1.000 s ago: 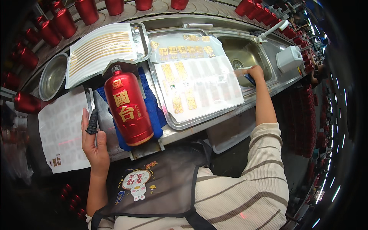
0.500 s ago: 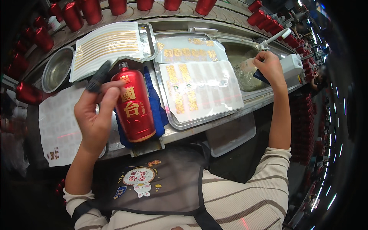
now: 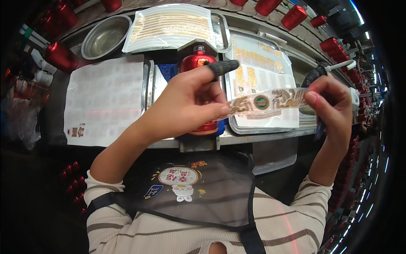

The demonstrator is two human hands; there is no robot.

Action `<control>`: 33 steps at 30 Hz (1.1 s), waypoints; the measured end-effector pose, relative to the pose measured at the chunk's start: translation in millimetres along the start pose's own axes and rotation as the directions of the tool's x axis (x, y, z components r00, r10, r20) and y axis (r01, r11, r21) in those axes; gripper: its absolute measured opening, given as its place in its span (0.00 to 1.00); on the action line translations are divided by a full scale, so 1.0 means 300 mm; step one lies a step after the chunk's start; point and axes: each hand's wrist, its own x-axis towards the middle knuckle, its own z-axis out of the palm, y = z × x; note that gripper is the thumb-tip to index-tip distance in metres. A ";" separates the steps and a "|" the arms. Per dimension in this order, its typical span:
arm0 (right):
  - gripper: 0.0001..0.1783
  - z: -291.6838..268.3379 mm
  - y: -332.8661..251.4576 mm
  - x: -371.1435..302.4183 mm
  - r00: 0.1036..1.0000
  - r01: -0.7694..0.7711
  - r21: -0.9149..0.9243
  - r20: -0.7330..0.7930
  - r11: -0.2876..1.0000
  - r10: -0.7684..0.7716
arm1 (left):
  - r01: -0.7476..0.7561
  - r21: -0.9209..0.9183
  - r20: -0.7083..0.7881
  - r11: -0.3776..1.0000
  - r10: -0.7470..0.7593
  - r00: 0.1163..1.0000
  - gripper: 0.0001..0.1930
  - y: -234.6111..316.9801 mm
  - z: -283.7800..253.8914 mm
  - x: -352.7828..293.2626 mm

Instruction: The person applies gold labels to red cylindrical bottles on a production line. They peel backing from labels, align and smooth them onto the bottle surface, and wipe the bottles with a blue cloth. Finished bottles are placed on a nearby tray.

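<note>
Above the workbench, at chest height, both hands stretch a long narrow label strip (image 3: 270, 101) horizontally between them: the left hand (image 3: 190, 101) pinches its left end between thumb and fingers, with a black fingertip cover (image 3: 222, 67) on the raised index finger, and the right hand (image 3: 327, 99) pinches the right end. The strip is transparent with gold ornament and a round green emblem at its middle. It hangs free in the air, touching nothing but the fingers. Directly behind the left hand, the red bottle (image 3: 196, 63) lies in its blue-padded cradle (image 3: 169, 72) on the bench, mostly hidden; no strip is visible on the part that shows. Judged from this, the label has been taken up and squared between the hands, while its application to the bottle is not yet done. Sheets of further gold labels (image 3: 262, 67) lie in the metal tray (image 3: 230, 127) to the right, and a steel bowl (image 3: 103, 36) stands at upper left.
</note>
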 end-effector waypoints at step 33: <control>0.06 0.473 0.448 -0.028 0.967 -0.256 0.411 0.111 0.875 0.231 | 0.132 -0.013 -0.413 0.991 -0.126 0.902 0.14 -0.263 -0.102 -0.180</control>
